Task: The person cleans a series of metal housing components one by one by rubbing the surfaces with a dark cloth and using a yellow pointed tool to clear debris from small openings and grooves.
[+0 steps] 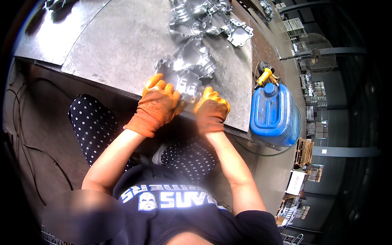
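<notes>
A silvery cast metal housing (pixel 188 85) rests at the near edge of the metal-topped table, tilted toward me. My left hand (pixel 157 104), in an orange glove with yellow fingers, is closed on its left side. At the housing's right side is my right hand (pixel 212 109), gloved alike, its fingers curled shut. Whatever lies inside those right fingers is hidden and slightly blurred. Just beyond, another casting (pixel 196 55) touches or nearly touches the first; I cannot tell which.
Several more castings (pixel 204 20) are heaped at the table's far side. Right of the metal tabletop (pixel 110 53) stand a blue plastic jerrycan (pixel 273 114) and a yellow air gun (pixel 265 76). A floor fan (pixel 314 55) is farther off. Cables (pixel 36 151) trail on the floor at left.
</notes>
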Tool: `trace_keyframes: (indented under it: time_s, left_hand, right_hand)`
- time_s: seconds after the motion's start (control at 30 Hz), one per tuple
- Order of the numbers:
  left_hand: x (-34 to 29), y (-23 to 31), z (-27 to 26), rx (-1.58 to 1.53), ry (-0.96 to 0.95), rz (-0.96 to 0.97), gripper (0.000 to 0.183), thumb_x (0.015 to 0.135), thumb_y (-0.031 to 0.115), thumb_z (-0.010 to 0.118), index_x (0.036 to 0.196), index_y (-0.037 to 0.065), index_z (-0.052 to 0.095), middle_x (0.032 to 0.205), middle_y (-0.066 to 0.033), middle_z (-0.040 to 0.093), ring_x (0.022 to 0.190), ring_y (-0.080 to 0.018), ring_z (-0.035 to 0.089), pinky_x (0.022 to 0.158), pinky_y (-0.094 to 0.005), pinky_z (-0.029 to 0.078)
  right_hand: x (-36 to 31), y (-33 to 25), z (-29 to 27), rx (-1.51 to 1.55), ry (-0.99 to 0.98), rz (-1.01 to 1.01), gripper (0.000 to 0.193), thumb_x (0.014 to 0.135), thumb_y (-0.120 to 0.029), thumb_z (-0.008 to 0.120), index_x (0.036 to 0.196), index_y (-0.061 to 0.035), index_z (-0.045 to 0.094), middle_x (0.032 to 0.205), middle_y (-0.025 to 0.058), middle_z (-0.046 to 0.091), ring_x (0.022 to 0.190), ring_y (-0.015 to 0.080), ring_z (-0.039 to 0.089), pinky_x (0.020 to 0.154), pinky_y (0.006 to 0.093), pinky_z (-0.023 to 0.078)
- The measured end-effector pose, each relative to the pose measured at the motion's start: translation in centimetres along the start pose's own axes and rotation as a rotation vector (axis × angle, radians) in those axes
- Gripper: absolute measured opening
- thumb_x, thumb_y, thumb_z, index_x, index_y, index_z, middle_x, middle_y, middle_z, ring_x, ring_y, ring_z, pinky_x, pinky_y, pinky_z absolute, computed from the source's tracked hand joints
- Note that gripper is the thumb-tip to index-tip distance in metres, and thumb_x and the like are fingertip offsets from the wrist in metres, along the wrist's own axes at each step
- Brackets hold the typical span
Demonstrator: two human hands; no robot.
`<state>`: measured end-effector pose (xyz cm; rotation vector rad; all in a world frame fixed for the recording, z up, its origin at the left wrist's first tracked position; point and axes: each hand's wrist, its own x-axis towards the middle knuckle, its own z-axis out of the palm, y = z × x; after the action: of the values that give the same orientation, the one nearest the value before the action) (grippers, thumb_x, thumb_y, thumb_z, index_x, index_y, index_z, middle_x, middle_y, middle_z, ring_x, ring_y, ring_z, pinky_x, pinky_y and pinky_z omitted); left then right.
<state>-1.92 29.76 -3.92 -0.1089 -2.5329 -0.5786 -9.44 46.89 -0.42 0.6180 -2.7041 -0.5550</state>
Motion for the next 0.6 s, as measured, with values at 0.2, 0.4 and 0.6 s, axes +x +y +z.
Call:
trace_keyframes:
  time_s: [0.2,0.4,0.6]
  left_hand:
    - [0.1,-0.2,-0.3,-0.032,-0.037,0.017,0.026,0.08,0.037,0.074,0.08,0.011,0.068,0.081,-0.0072,0.062,0.089,-0.0289,0.062,0.106,-0.0457,0.043]
    - [0.4,-0.4,-0.4,-0.049,-0.102,0.067,0.027,0.081,0.035,0.074,0.082,0.009,0.068,0.081,-0.0085,0.062,0.089,-0.0293,0.062,0.108,-0.0462,0.042]
    - [1.4,-1.2,-1.1,0.035,-0.233,0.198,0.028,0.08,0.035,0.073,0.087,0.008,0.07,0.087,-0.0083,0.064,0.092,-0.0285,0.063,0.111,-0.0462,0.041]
  right_hand:
    - [0.4,-0.2,-1.0,-0.116,-0.088,-0.064,0.012,0.086,-0.021,0.062,0.094,-0.0114,0.061,0.077,0.0046,0.067,0.065,0.0245,0.069,0.06,0.0388,0.049]
    - [0.8,-0.2,-1.4,-0.25,-0.175,-0.138,0.019,0.089,-0.02,0.061,0.102,-0.0062,0.064,0.082,0.0048,0.07,0.074,0.0233,0.07,0.067,0.0389,0.049]
    - [1.3,-0.3,-2.3,-0.197,-0.251,-0.212,0.024,0.085,-0.016,0.066,0.103,-0.0007,0.065,0.08,0.0095,0.073,0.077,0.0268,0.073,0.067,0.0403,0.051]
